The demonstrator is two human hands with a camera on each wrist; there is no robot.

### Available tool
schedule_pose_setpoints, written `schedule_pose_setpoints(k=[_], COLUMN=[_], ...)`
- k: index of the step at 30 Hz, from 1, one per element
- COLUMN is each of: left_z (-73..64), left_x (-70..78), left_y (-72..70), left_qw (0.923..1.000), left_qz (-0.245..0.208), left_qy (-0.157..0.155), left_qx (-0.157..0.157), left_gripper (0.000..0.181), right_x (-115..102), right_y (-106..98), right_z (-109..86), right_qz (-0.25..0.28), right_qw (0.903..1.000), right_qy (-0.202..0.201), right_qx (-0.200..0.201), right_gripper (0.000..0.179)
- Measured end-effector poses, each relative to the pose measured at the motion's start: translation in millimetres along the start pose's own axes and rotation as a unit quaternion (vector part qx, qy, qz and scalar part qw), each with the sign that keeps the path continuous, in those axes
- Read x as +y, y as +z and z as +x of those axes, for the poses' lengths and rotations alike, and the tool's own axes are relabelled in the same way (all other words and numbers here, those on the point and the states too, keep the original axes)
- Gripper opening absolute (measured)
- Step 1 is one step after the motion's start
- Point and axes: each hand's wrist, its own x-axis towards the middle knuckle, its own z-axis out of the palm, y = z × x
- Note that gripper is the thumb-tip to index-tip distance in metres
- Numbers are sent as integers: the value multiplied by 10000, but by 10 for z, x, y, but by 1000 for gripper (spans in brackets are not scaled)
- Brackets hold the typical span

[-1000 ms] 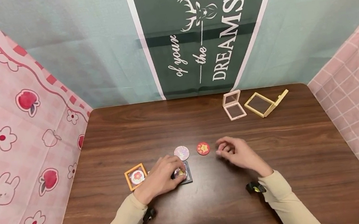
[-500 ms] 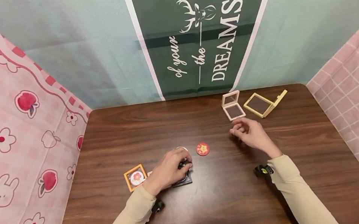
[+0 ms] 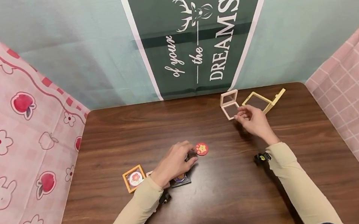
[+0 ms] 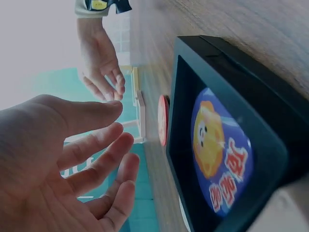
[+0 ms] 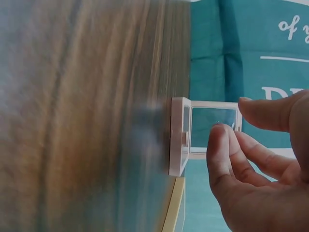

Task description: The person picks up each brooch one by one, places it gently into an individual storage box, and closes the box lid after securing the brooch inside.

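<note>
My left hand [image 3: 175,161] hovers over the table with loosely curved fingers and holds nothing. Its fingertips are close to the left side of a round red badge [image 3: 202,148] with a yellow star. Below that hand lies a black square frame [image 4: 198,50], holding a purple round badge [image 4: 207,145] with a yellow character. My right hand [image 3: 256,121] is beside an unfolded pale pink frame [image 3: 229,98] at the back, fingers bent and parted. In the right wrist view nothing sits between thumb and fingers; contact with the frame I cannot tell.
An unfolded yellow frame [image 3: 278,97] stands right of the pink one. At left lies an orange frame [image 3: 127,183] with a white flower badge [image 3: 135,178] inside. Another pale frame [image 3: 149,173] is mostly hidden by my left forearm. Curtains border the table.
My right hand has moved back and right, from near the red badge to the pale pink frame. My left hand has shifted right off the black frame, toward the red badge, covering the pink badge.
</note>
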Motion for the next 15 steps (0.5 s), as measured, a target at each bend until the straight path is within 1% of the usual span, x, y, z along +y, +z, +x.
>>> schedule_pose_setpoints(k=[6, 8, 13, 15], left_z=[115, 154, 246, 273], left_x=[2, 7, 41, 49], left_y=[27, 35, 66, 89], left_qw=[9998, 9995, 9957, 9946], left_qz=[14, 152, 606, 682], left_qy=[-51, -114, -434, -492], left_qx=[-199, -269, -548, -608], left_gripper=[18, 21, 36, 39], right_x=[54, 63, 91, 108], right_y=[27, 37, 78, 94], right_z=[171, 214, 340, 400], right_qz=[-37, -71, -196, -268], right_qw=[9997, 9993, 9967, 9957], right_qy=[129, 204, 427, 480], right_qx=[185, 300, 666, 746], right_gripper=[32, 32, 36, 38])
